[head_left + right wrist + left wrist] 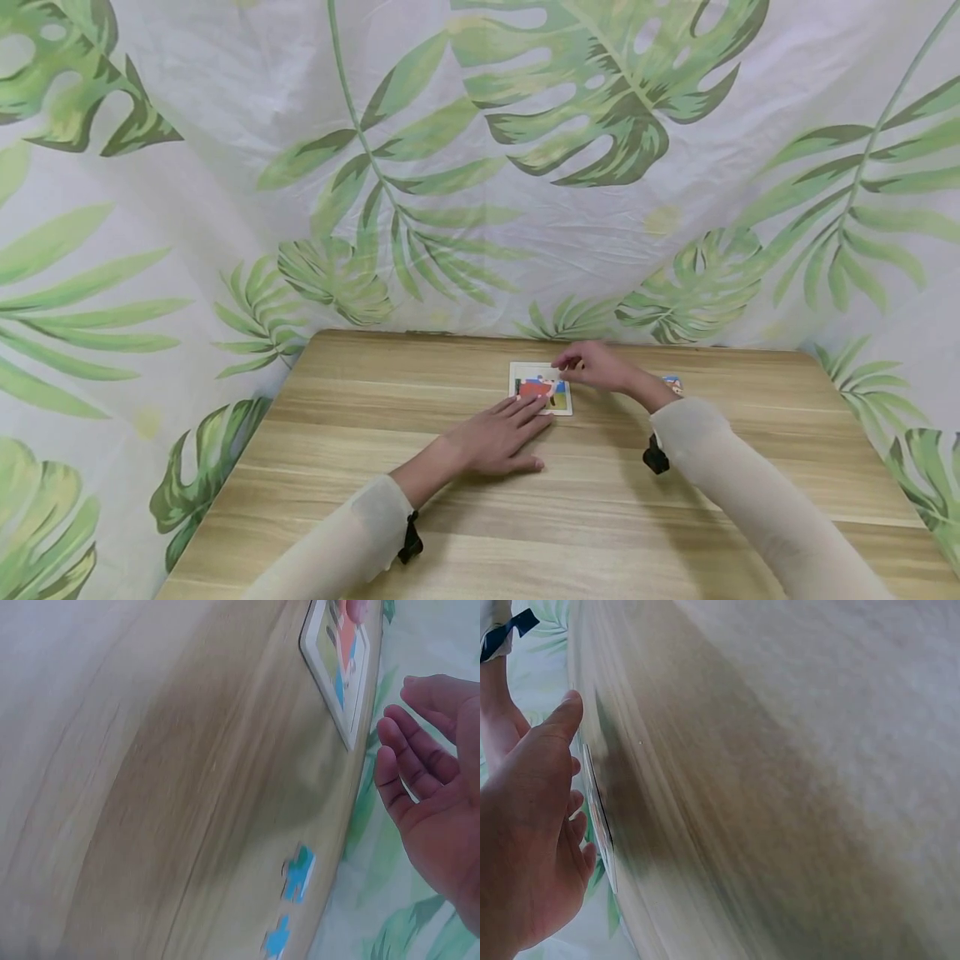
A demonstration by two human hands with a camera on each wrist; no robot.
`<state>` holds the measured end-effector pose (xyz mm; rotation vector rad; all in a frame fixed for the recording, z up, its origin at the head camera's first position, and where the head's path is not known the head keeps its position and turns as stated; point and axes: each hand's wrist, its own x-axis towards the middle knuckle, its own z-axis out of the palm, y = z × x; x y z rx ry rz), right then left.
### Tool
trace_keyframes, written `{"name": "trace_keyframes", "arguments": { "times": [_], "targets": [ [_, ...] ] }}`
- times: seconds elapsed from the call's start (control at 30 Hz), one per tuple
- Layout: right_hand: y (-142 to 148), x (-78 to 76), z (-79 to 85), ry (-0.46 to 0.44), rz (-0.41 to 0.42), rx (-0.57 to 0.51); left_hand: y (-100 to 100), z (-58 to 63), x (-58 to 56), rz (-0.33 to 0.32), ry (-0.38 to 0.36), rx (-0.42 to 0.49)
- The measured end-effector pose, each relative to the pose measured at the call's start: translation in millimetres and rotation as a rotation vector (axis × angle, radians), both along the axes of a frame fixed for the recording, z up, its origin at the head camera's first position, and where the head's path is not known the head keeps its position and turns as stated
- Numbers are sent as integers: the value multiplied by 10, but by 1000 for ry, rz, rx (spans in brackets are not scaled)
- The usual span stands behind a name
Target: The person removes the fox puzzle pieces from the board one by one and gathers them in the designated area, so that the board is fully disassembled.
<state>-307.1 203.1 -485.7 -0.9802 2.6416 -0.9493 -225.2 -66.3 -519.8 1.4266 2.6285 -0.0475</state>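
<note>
A small jigsaw puzzle board with a white border and a partly filled red, blue and green picture lies flat near the table's back edge. My left hand rests with extended fingers on its lower left part, thumb spread out on the wood. Above the board's upper right corner hovers my right hand, fingers loosely bent. No piece shows between those fingers in the right wrist view. Two loose blue jigsaw pieces, one piece with some green and a smaller-looking piece, lie apart from the board.
The wooden table ends at the back against a leaf-patterned cloth. Beside my right forearm, loose puzzle pieces are partly hidden by it. Both sleeves carry a black strap at the wrist.
</note>
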Motion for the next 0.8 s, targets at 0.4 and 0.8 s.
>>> {"name": "trace_keyframes", "arguments": {
  "times": [0.4,0.8],
  "targets": [
    [-246,-110,-42,-24,1,14,-10,-12,17,-25,35,-41],
    [-421,-195,-143,-76,37,-16,-33,-66,6,-37,6,-37]
  ]
}}
